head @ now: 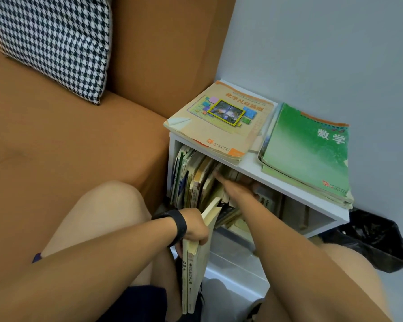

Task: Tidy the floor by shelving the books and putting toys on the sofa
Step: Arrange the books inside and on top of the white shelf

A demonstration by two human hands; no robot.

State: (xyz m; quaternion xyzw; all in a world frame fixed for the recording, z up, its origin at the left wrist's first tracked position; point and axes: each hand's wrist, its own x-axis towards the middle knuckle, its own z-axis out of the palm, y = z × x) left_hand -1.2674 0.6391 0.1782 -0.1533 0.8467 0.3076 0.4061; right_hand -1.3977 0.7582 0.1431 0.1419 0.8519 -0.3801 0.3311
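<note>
Left hand (pixel 194 228) grips 2 books (pixel 194 273); right hand (pixel 235 185) inside shelf (pixel 289 185).

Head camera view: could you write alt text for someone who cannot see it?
A person's left hand grips two books while the right hand reaches among books in a white shelf beside an orange sofa.

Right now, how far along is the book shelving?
Done: the white shelf already holds a row of books, with two stacks on top. In hand: the left hand grips two books by their top edge, while the right hand reaches in among the shelved books. Left: slotting those two in. No toys in view.
</note>
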